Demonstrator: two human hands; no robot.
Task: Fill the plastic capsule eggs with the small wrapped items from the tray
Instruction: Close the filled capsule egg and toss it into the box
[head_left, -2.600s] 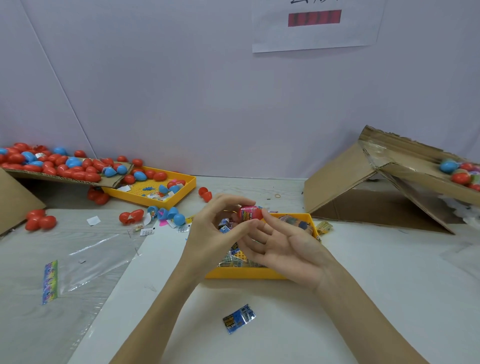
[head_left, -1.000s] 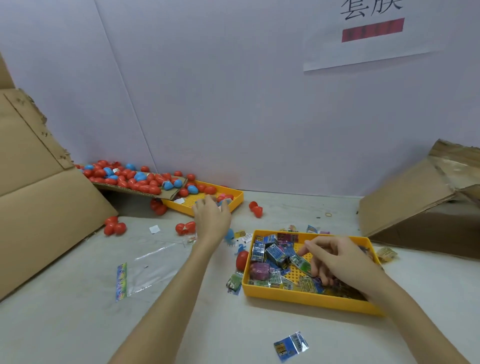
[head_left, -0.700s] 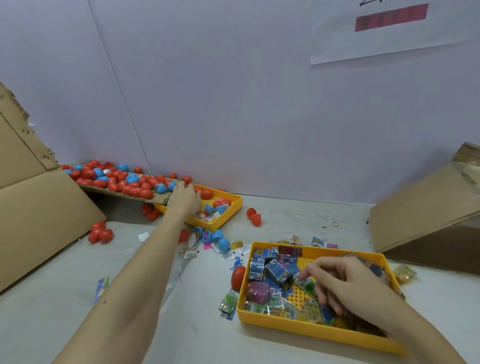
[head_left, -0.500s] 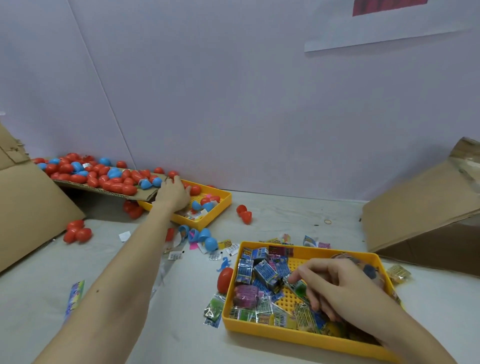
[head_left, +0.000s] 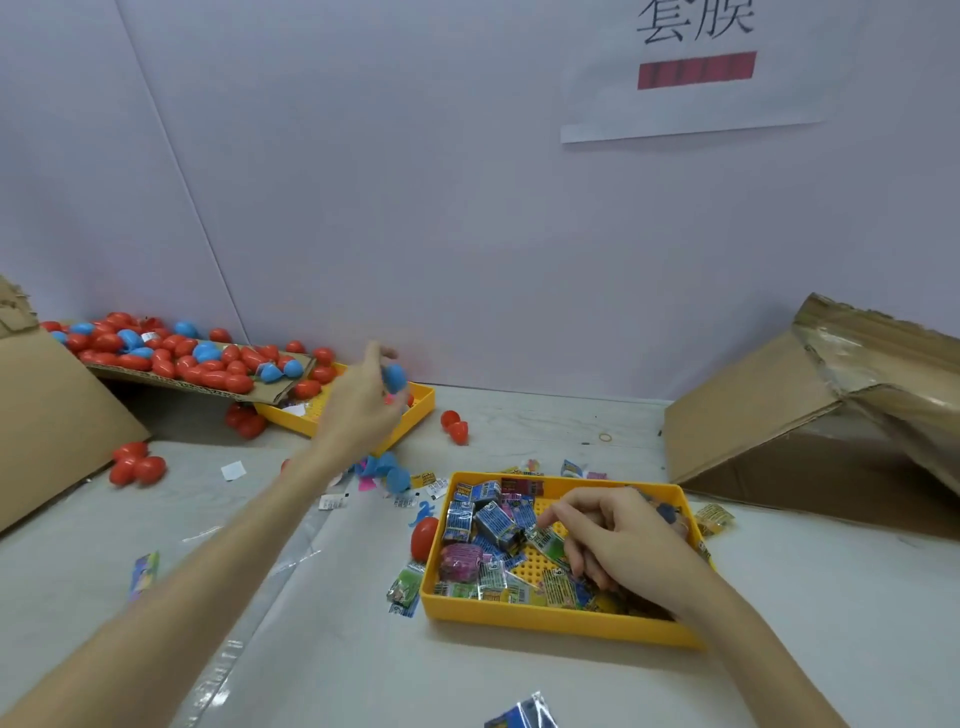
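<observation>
The pale bench (head_left: 519, 675) carries everything, with a collapsed cardboard box (head_left: 810, 415) at its right end and a cardboard flap (head_left: 197, 384) at the far left heaped with red and blue capsule eggs (head_left: 171, 353). The camera has tipped up since half a second ago, so the wall sign (head_left: 696, 67) now shows its printed characters and red bar.

The near yellow tray (head_left: 550, 618) sits in front of the person, packed with small wrapped items (head_left: 493, 525); a lone red egg (head_left: 424, 535) lies against its left wall. A second yellow tray (head_left: 415, 410) stands farther back, half under the flap.

The left hand (head_left: 358, 410), which half a second ago rested low at the edge of the egg pile, has lifted clear and hangs above the far tray, its fingers (head_left: 376, 358) pinched on a blue egg half (head_left: 394, 378); motion blur hides the exact grip. The right hand (head_left: 613, 540) stays inside the near tray as before, fingers curled down among the packets, thumb and forefinger closed on a green-tinted packet (head_left: 546, 540).

Loose blue egg halves (head_left: 395, 475) and paper scraps lie between the two trays, two red eggs (head_left: 454, 426) sit beyond them, and a blue packet (head_left: 522, 717) lies at the near edge.
</observation>
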